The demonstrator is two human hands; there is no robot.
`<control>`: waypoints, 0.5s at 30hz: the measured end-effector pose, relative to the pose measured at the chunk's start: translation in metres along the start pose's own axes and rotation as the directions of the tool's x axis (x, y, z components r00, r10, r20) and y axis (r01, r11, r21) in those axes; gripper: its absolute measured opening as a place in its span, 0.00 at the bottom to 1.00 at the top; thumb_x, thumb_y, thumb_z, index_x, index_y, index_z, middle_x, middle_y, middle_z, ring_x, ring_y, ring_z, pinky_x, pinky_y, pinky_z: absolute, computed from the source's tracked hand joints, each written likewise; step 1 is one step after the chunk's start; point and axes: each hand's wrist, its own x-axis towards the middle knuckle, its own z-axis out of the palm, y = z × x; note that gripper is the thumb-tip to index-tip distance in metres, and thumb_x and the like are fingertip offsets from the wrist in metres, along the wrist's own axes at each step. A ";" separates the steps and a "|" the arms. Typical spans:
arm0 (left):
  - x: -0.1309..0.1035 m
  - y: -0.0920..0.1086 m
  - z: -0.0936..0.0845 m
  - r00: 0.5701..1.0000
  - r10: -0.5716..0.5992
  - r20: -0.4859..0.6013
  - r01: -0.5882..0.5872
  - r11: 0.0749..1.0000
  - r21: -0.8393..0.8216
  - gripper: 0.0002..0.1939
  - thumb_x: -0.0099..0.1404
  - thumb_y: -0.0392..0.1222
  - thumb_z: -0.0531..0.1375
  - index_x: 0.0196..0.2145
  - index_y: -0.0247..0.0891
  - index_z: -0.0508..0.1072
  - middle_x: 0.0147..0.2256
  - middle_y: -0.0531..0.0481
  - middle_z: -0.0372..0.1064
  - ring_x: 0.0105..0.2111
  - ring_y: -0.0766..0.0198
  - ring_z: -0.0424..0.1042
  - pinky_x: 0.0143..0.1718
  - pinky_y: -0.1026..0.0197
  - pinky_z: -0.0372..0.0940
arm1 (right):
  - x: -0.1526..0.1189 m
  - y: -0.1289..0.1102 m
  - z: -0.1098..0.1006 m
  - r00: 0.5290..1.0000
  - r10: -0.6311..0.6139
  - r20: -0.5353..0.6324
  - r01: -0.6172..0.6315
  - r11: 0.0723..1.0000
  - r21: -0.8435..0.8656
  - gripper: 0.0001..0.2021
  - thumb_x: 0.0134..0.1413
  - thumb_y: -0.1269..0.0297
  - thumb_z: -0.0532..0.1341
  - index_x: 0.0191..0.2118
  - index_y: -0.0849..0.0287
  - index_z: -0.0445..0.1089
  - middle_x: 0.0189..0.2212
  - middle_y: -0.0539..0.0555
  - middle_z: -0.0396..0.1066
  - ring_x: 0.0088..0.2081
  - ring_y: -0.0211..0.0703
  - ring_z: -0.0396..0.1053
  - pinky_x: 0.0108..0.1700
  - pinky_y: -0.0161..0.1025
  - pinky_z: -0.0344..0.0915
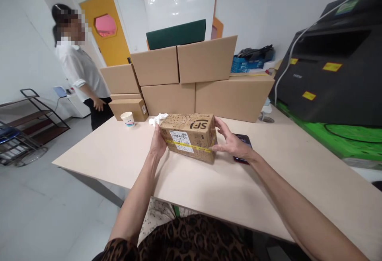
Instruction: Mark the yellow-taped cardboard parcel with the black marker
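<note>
A brown cardboard parcel (193, 155) with a white label, yellow tape and a black logo on top is held between both hands over the table (179, 181). My left hand (158, 143) presses its left end, fingers partly hidden behind it. On its right end, my right hand (231, 141) grips with the thumb low and the fingers near the top corner. A dark phone (244, 141) lies partly under my right hand. Crumpled white tissue (156, 120) sits behind the parcel's left corner. Whether the parcel's underside fully touches the table is unclear.
Stacked cardboard boxes (168, 100) line the table's back, topped by a dark green box (179, 36). A paper cup (128, 119) stands at the back left. Beyond the table's left side is a person (82, 68). A large black machine (331, 62) is on the right.
</note>
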 end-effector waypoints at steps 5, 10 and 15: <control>0.004 0.001 -0.003 0.991 0.116 -0.065 -0.115 0.993 0.015 0.20 0.55 0.50 0.71 0.44 0.39 0.80 0.45 0.49 0.82 0.52 0.51 0.77 0.51 0.57 0.68 | -0.010 -0.005 0.006 0.996 -0.004 0.088 0.006 1.000 -0.017 0.63 0.49 0.48 0.75 0.77 0.40 0.28 0.77 0.63 0.41 0.76 0.66 0.42 0.72 0.71 0.46; 0.003 -0.002 -0.004 0.975 0.222 -0.031 -0.221 0.975 0.026 0.21 0.48 0.42 0.70 0.42 0.39 0.80 0.40 0.51 0.80 0.44 0.58 0.76 0.42 0.63 0.66 | -0.020 0.000 0.015 1.000 -0.011 0.029 0.013 0.999 -0.052 0.63 0.53 0.49 0.73 0.76 0.38 0.22 0.78 0.61 0.35 0.78 0.65 0.34 0.71 0.71 0.48; 0.010 -0.003 -0.006 0.970 0.204 -0.130 -0.209 0.978 -0.023 0.17 0.52 0.47 0.70 0.40 0.39 0.80 0.39 0.50 0.80 0.43 0.59 0.77 0.40 0.63 0.67 | -0.021 0.013 0.028 0.993 -0.105 -0.050 0.090 0.964 -0.249 0.58 0.58 0.59 0.70 0.75 0.35 0.22 0.78 0.60 0.31 0.77 0.65 0.35 0.70 0.69 0.54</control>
